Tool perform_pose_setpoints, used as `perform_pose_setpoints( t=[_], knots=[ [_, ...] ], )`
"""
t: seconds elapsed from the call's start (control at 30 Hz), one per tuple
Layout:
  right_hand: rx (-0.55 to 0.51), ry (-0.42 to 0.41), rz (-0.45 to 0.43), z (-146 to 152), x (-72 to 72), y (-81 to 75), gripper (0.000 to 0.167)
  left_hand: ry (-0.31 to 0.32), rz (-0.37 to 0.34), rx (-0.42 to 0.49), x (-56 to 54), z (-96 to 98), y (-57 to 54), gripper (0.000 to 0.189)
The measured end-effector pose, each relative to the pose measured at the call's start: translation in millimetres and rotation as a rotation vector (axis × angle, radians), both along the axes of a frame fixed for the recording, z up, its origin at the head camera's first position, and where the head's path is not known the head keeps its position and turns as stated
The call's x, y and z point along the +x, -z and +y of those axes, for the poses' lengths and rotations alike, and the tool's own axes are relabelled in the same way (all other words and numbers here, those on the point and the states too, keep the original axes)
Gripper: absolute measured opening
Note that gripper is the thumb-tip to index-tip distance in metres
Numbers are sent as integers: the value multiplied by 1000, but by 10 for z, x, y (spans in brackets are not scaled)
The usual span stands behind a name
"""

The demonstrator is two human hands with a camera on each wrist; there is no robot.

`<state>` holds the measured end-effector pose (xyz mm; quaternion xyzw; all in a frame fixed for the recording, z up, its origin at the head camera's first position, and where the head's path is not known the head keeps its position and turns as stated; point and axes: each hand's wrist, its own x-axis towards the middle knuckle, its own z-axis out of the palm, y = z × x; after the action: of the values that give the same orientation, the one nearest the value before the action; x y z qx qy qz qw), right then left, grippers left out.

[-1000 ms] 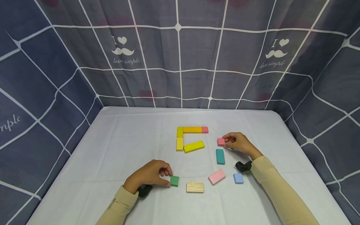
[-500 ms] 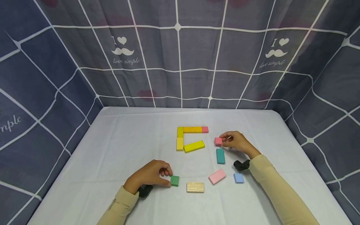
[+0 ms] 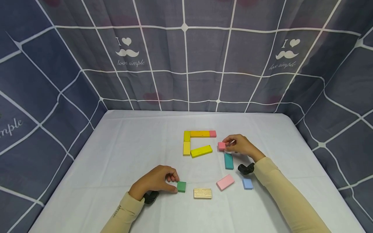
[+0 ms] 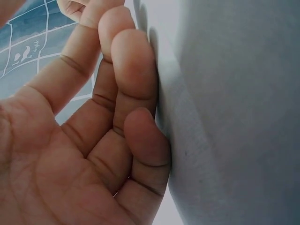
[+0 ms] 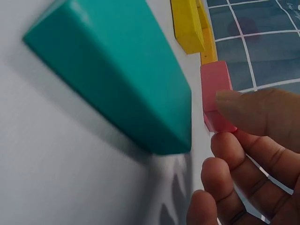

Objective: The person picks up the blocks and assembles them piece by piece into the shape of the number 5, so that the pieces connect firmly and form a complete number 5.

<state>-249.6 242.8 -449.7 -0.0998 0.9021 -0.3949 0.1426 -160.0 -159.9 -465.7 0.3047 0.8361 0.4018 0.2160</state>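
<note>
My right hand (image 3: 240, 144) pinches a small pink-red block (image 3: 221, 146) between thumb and fingertips, just right of the tilted yellow block (image 3: 201, 151). The right wrist view shows the thumb on one face of the pink-red block (image 5: 216, 84); a teal block (image 5: 122, 75) looms close by. Near the front, my left hand (image 3: 155, 179) holds a green block (image 3: 181, 186) at its left edge between thumb and index finger. Its other fingers (image 4: 136, 65) curl against the cloth in the left wrist view, where the green block is hidden.
Yellow and orange blocks (image 3: 200, 134) form a corner with a pink-red block (image 3: 213, 133) at its right end. A pink block (image 3: 225, 182), a gold ridged block (image 3: 202, 193) and a blue block (image 3: 247, 184) lie nearer the front on the white cloth (image 3: 131, 139).
My right hand has moved left with the pink-red block, closer to the tilted yellow block. The left hand and green block have stayed in place.
</note>
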Motion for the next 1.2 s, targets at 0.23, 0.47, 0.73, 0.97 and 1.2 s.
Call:
perform_pose_setpoints(
  t=[0.23, 0.47, 0.73, 0.97, 1.2],
  knots=[
    [15, -12, -22, -86, -30, 1, 35, 0, 4, -7, 3, -2, 1, 25],
    [17, -47, -7, -142, -57, 58, 30, -2, -3, -10, 7, 6, -8, 25],
    [30, -100, 25, -178, -36, 64, 27, -7, 7, -16, 5, 2, 7, 24],
    [34, -128, 28, -183, -48, 81, 27, -15, 6, -18, 19, 6, -4, 25],
    [30, -140, 37, -183, -52, 88, 27, -15, 5, -12, 19, 14, -10, 25]
  ],
)
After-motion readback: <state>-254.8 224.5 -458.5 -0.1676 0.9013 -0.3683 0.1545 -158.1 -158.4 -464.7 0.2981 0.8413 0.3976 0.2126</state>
